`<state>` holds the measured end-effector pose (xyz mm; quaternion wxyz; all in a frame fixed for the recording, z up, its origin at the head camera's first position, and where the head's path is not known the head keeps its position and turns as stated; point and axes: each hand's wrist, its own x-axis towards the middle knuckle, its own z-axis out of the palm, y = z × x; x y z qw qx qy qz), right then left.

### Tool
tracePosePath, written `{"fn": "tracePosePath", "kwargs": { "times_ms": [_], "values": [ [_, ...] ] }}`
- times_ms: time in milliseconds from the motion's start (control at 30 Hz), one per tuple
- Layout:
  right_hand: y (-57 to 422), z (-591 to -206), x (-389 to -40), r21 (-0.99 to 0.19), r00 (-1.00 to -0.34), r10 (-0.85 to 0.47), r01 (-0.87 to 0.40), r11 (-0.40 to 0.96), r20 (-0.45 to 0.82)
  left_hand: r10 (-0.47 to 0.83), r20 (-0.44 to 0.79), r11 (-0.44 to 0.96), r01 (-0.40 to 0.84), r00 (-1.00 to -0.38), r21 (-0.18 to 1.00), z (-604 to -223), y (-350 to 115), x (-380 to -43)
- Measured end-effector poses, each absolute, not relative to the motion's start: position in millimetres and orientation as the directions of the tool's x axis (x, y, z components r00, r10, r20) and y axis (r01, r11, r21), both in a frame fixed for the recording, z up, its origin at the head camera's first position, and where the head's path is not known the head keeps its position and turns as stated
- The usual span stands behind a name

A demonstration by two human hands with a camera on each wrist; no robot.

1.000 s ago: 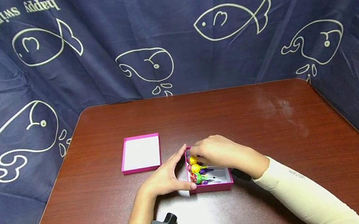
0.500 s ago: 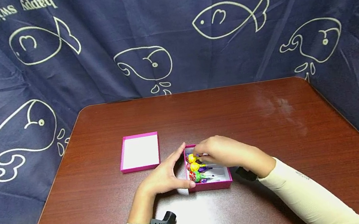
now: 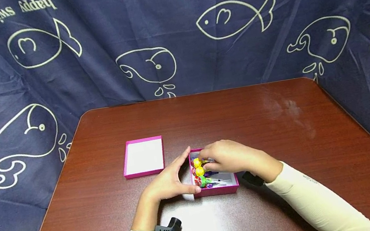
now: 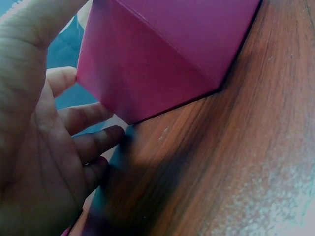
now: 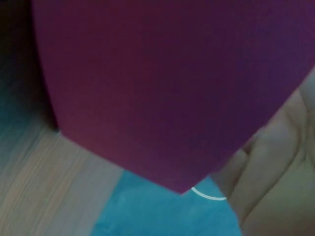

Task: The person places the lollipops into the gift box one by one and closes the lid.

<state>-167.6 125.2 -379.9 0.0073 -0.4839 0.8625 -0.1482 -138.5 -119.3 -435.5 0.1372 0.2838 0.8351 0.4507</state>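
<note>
A pink box with a white inside stands on the table. My left hand spans its left side, thumb at the near corner and index finger at the far one. In the left wrist view, fingertips touch the outer wall. Several wrapped lollipops lie inside, heads to the left; a yellow one and a green and red one show, sticks pointing right. My right hand reaches over the far wall, fingers bent down among the lollipops. The wall hides its fingertips in the right wrist view; a grip is unclear.
A shallow pink lid, white side up, lies left of the box. The brown table ends at a dark blue curtain with fish and whale drawings. Each wrist wears a camera, such as the left one.
My right hand has shifted slightly right, and its thumb has come down beside the yellow lollipops. The left hand stays at the box. The whole head view has moved slightly.
</note>
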Motion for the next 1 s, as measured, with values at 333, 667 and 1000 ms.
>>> {"fn": "tracePosePath", "kwargs": {
  "times_ms": [333, 667, 1000],
  "values": [
    [173.3, -367.5, -163.8, -0.274, -0.584, -0.753, -0.810, 0.518, 0.304, 0.590, 0.012, 0.460, 0.349, -0.807, 0.816, -433.2, -113.6, -138.9],
    [224.9, -367.7, -158.1, -0.373, -0.698, -0.613, -0.716, 0.590, 0.371, 0.551, 0.031, 0.491, 0.353, -0.834, 0.796, -425.9, -110.1, -132.2],
    [171.3, -347.7, -145.9, -0.644, -0.746, -0.549, -0.637, 0.425, 0.376, 0.237, 0.224, 0.528, 0.319, -0.945, 0.787, -378.4, -141.0, -128.8]
  ]
}}
